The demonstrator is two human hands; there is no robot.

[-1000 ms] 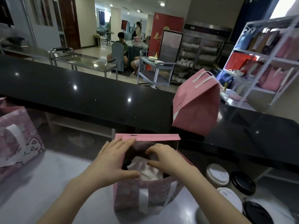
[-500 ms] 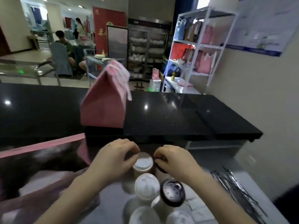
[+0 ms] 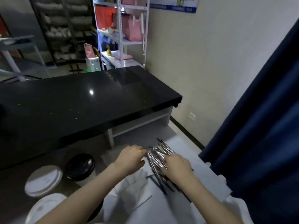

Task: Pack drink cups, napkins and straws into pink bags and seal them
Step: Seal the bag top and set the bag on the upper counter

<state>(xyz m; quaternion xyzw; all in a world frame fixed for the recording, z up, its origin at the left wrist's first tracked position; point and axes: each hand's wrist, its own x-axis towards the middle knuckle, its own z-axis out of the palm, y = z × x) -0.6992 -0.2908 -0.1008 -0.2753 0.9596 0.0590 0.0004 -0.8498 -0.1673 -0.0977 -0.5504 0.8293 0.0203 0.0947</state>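
Head view: both hands at the straws (image 3: 157, 156), R side of desk (image 3: 90, 148).

Straws = loose pile in shiny wrappers, lying on white paper sheets (image 3: 200, 160) just beside navy curtain (image 3: 258, 126). R hand (image 3: 176, 168) lies on top of pile, fingers curled down over it, grasping straws. L hand (image 3: 131, 159) at pile's L edge, fingertips curled and touching the wrappers; grip state cannot be told (blur). Napkins (image 3: 134, 189) lie between the forearms. Cups stand L of hands: black lid (image 3: 80, 166), white lid (image 3: 43, 180), 2nd white lid (image 3: 43, 207) nearest. Pink bags (image 3: 134, 29) on rear shelf (image 3: 120, 21), well apart.
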